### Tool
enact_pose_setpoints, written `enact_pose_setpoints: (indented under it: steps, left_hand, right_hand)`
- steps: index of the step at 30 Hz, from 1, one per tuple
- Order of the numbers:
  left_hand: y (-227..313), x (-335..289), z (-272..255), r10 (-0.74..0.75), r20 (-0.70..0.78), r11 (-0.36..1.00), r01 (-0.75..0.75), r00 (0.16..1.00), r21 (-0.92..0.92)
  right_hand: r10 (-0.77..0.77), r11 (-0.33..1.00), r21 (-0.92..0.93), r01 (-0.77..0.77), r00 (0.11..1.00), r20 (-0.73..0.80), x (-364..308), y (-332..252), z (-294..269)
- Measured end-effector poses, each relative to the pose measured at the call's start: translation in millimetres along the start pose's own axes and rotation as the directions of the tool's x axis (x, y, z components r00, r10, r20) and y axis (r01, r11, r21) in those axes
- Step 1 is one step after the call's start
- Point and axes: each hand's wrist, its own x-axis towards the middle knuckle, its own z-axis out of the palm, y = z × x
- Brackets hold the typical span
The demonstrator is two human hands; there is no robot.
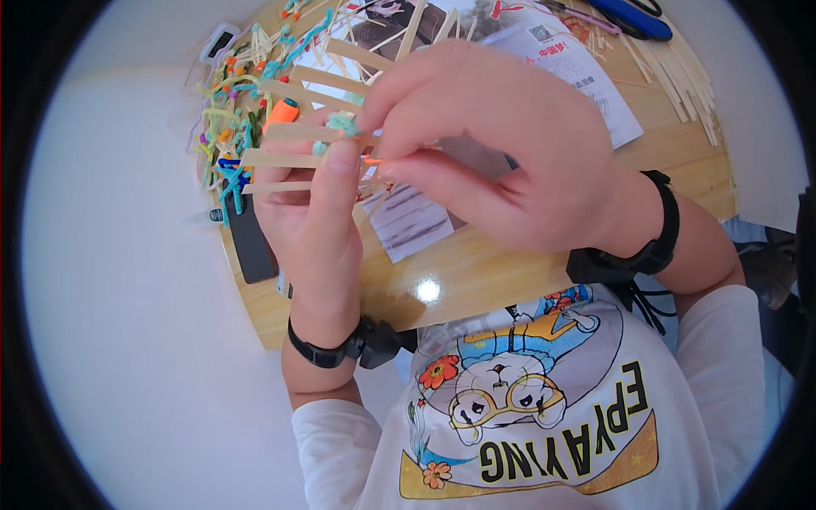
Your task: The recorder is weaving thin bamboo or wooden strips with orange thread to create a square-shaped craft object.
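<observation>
My left hand grips a frame of flat, pale wooden sticks, its thumb pressed on the lower sticks. The sticks fan out to the left and upward, partly hidden behind both hands. A pale green fuzzy tuft sits among them just above the left thumb tip. From the right, my right hand reaches in with thumb and index finger closed on a thin orange strand beside the left thumb. What the strand is tied to cannot be made out.
A heap of colourful fuzzy pipe cleaners lies along the table's left edge, near a dark flat object and an orange-bodied item. Printed sheets lie beyond the hands. Loose wooden sticks and a blue-handled tool are at far right.
</observation>
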Motion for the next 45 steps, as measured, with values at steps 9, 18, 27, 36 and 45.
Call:
enact_pose_setpoints:
  steps: [9,18,27,36,45]
  left_hand:
    - [-5.4,-2.5,0.2,0.134,0.04,0.983,-0.138,0.99,0.118]
    - [-6.6,-1.1,2.0,0.122,-0.004,0.985,-0.121,0.992,0.121]
    - [-5.4,0.1,5.2,0.124,-0.013,0.982,-0.121,0.992,0.148]
    - [-4.7,-1.5,5.1,0.149,-0.002,0.974,-0.147,0.989,0.172]
    - [-7.2,1.5,-1.5,0.351,0.137,0.846,-0.377,0.926,0.376]
  right_hand:
    - [0.371,0.925,-0.101,-0.367,0.928,0.028,19.6,-23.3,-14.3]
    - [-0.207,0.953,-0.266,0.145,0.952,-0.224,-2.9,13.0,7.5]
    - [-0.081,0.968,-0.24,0.068,0.996,-0.046,-3.1,13.0,2.4]
    - [0.241,0.963,-0.138,-0.23,0.968,0.069,1.1,-3.3,-3.3]
    - [0.692,0.598,0.288,-0.748,0.663,0.285,11.5,-10.0,-9.7]
